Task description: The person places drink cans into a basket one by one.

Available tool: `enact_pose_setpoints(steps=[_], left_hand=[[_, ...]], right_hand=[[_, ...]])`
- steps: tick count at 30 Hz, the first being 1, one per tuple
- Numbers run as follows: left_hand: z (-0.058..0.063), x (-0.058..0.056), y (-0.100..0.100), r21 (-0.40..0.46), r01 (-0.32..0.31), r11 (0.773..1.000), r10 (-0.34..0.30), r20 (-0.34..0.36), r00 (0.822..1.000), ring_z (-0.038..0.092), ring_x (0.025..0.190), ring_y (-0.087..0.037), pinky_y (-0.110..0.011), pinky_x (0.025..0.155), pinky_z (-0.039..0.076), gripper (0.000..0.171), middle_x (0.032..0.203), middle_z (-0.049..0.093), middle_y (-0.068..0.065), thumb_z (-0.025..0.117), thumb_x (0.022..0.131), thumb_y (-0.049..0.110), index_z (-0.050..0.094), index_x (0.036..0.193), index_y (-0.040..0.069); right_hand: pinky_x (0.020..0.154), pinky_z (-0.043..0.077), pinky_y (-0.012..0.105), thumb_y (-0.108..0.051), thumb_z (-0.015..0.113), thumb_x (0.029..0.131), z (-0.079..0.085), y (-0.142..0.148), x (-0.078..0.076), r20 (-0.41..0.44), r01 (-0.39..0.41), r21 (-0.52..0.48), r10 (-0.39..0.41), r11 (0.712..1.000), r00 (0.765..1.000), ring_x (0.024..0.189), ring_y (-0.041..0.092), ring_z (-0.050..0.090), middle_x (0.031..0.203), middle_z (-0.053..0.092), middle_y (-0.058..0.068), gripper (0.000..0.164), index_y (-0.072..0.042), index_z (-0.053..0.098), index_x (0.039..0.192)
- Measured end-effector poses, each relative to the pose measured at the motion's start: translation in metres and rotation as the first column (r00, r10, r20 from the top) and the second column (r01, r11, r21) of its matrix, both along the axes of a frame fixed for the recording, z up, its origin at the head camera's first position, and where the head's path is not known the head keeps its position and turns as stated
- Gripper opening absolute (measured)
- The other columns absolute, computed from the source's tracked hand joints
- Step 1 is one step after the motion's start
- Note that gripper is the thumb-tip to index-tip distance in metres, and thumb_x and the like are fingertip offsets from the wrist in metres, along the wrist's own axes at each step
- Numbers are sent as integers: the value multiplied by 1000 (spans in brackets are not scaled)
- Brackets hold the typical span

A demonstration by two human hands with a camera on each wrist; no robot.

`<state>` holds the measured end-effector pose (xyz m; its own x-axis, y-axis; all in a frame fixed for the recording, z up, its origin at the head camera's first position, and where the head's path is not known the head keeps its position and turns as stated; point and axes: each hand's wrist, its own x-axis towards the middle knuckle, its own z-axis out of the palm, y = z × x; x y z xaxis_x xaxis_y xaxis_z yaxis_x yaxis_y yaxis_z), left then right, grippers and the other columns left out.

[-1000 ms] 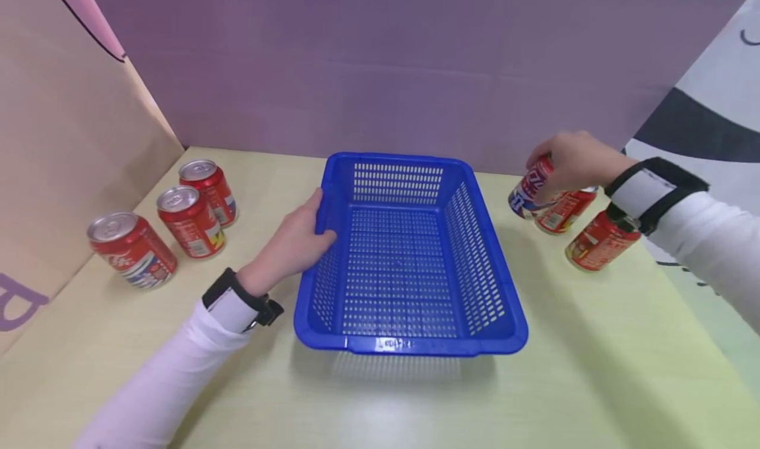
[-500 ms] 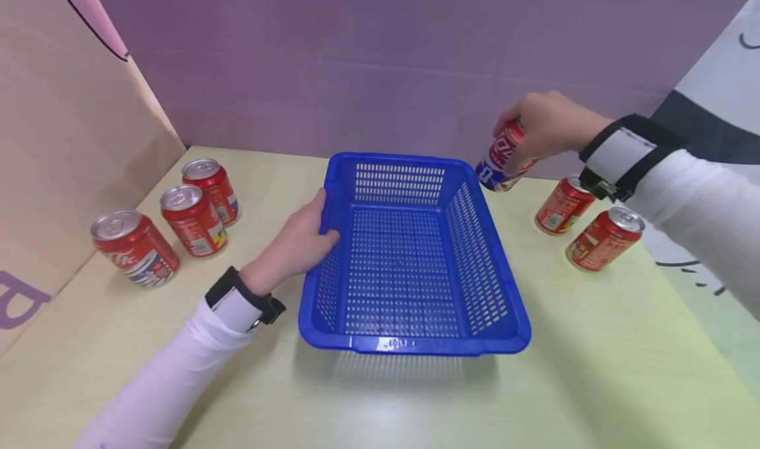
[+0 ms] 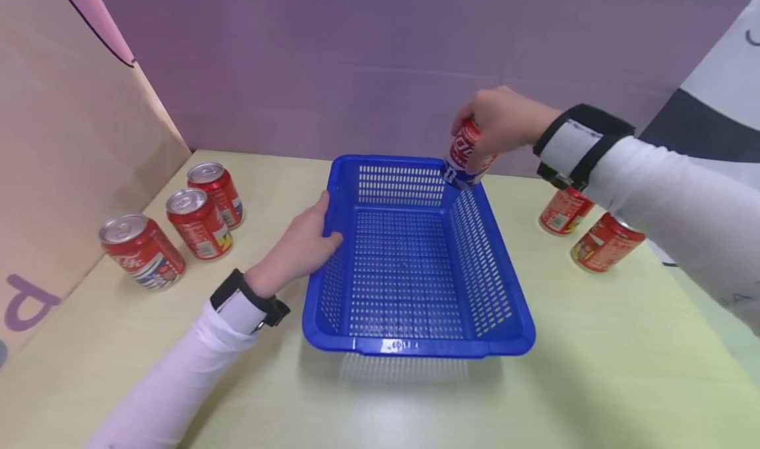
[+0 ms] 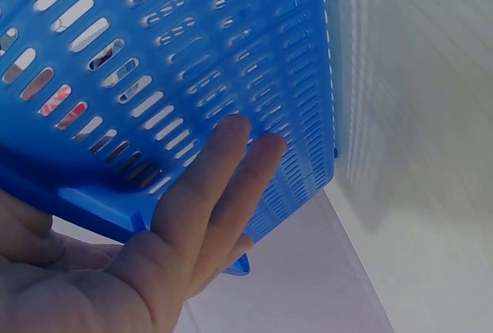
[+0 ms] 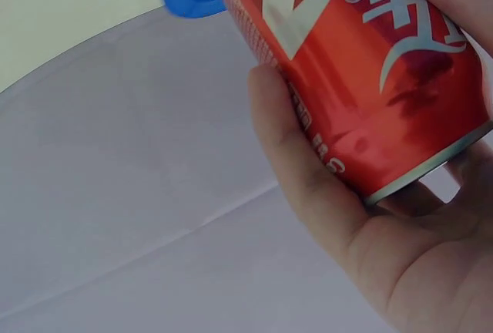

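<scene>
My right hand point(image 3: 501, 119) grips a red and blue soda can point(image 3: 466, 155) from above, over the far right corner of the blue plastic basket point(image 3: 418, 348). In the right wrist view, fingers and thumb wrap the red can point(image 5: 370, 79) near its metal-rimmed end. My left hand point(image 3: 299, 241) holds the basket's left rim, thumb over the inside. The left wrist view shows the fingers point(image 4: 208, 186) of that hand along the basket's slotted outer wall point(image 4: 223, 63). Nothing lies on the basket's perforated floor.
On the left of the pale table point(image 3: 392, 409) stand three red cans point(image 3: 198, 225). Two more cans, a red can point(image 3: 566, 211) and another red can point(image 3: 605, 243), stand to the right, partly behind the right sleeve. A purple-grey panel point(image 3: 386, 60) rises behind the basket.
My right hand has lifted the can off the table beside the two right-hand cans and carried it left to the basket's far right corner. My left hand keeps its hold on the rim.
</scene>
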<state>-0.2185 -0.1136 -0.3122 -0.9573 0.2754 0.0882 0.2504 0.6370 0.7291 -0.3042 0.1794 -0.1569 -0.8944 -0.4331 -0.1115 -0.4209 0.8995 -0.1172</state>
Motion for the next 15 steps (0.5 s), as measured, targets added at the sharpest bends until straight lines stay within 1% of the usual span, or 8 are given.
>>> enact_pose_setpoints(steps=[6,10,15], left_hand=[[1,0,0,-2,2,1000,-2,-4,1000,32,138,-37,-49,109,32,75,155,21,-26,53,97,7,5,153,-7],[0,1,1,-8,-1,1000,1,-1,1000,32,138,-37,-49,109,32,75,155,21,-26,54,97,7,6,153,-8],[1,1,1,-13,-9,1000,9,-10,1000,29,140,-36,-48,111,29,75,155,21,-26,54,96,8,7,153,-9]], right_hand=[[81,55,44,-9,84,73,-4,-33,-3,44,-82,21,81,996,996,101,33,59,115,61,19,54,-4,63,122],[80,55,40,-13,84,75,-12,-56,-4,79,-134,38,131,990,988,99,29,60,114,61,15,53,-6,62,123],[79,55,38,-14,85,73,-25,-84,-6,94,-196,59,190,979,977,98,26,59,111,61,11,53,-6,63,121]])
